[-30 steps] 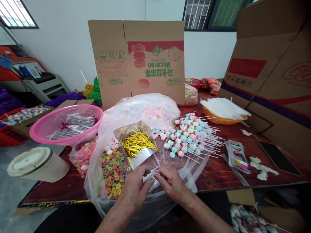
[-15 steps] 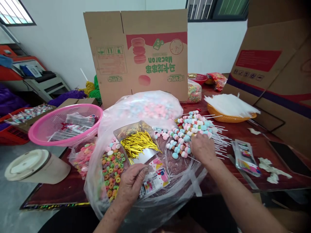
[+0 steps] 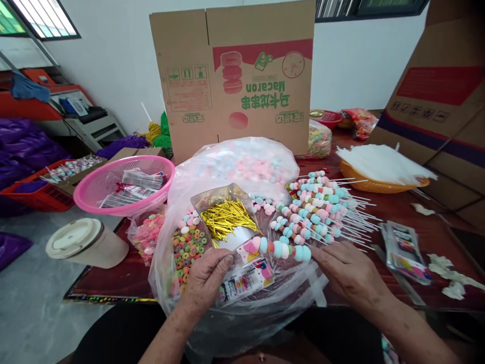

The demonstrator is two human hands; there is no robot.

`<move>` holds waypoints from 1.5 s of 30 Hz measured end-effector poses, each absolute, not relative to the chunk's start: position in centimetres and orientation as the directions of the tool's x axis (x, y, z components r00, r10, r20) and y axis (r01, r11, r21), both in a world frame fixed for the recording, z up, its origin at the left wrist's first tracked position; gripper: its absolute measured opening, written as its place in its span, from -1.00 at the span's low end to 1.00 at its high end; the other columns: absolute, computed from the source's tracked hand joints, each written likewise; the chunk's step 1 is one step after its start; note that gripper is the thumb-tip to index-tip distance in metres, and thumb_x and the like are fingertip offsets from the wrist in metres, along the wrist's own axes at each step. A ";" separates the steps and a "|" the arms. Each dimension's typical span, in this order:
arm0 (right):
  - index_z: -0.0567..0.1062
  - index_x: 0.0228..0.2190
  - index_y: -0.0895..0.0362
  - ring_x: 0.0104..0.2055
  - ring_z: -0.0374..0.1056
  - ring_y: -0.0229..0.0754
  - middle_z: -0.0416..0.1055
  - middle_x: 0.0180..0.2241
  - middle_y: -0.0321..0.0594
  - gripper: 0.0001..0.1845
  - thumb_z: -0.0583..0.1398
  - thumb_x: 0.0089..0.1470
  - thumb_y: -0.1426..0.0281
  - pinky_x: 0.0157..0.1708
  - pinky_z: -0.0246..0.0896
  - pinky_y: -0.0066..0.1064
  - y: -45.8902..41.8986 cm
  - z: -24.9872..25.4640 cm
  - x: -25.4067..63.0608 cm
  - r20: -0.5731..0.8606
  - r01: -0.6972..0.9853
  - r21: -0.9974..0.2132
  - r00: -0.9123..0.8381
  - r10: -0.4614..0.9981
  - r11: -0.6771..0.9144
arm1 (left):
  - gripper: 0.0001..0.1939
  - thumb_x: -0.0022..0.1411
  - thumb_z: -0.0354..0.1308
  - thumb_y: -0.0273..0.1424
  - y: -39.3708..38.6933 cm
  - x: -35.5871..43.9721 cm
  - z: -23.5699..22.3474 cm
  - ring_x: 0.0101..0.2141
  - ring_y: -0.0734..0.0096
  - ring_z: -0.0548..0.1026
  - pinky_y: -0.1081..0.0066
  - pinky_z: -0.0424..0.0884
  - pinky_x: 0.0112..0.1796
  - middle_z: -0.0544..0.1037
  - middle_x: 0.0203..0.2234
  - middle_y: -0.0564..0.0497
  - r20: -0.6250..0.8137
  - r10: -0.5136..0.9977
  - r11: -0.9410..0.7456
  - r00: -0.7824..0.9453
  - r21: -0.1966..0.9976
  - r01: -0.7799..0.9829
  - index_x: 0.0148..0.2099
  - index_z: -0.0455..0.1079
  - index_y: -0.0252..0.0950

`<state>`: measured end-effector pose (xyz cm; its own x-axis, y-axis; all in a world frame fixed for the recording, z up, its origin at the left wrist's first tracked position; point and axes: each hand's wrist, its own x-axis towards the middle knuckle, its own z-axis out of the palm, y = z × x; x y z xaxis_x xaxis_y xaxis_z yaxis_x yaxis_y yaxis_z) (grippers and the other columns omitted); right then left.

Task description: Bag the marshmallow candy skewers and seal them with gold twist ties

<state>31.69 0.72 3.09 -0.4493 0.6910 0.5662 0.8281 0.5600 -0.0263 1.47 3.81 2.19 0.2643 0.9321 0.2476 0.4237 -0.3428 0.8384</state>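
My right hand (image 3: 346,270) is closed on the near end of a marshmallow skewer (image 3: 282,249), strung with blue, white and pink pieces and a few coloured rings. My left hand (image 3: 208,275) pinches the edge of a clear printed plastic bag (image 3: 247,252). The skewer's pink tip meets this bag; whether it is inside, I cannot tell. More printed bags (image 3: 248,282) lie just below. Behind my hands, a pile of finished skewers (image 3: 314,207) has white sticks pointing right. Gold twist ties (image 3: 227,218) fill an opened pouch beside loose cereal rings (image 3: 188,247).
A large clear bag of marshmallows (image 3: 242,162) lies before an upright cardboard box (image 3: 235,76). Left are a pink basket (image 3: 85,194) of packets and a lidded cup (image 3: 91,245). Right are an orange basket (image 3: 379,186) of white sticks and a bag stack (image 3: 405,250).
My right hand has drawn a skewer from the pile and brought it left to the bag at my left hand. That bag is now raised. The view has shifted left.
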 end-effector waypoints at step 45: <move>0.37 -0.50 0.16 -0.41 0.24 -0.17 0.34 -0.48 -0.14 -0.78 -0.02 0.03 0.57 -0.42 0.17 -0.38 0.5 0.3 26.8 0.306 0.683 -0.374 -0.548 0.778 0.628 | -0.29 -0.22 0.29 -0.42 6.3 9.4 3.2 -0.30 0.10 0.48 0.32 0.33 -0.29 0.53 -0.38 0.02 -0.147 0.628 -0.518 0.765 0.655 0.551 0.07 0.27 -0.13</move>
<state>26.78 0.46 0.32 -0.5481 0.7785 0.3059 0.6828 0.6277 -0.3739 9.37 6.26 3.20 0.7645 0.6276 -0.1470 0.5509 -0.5177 0.6546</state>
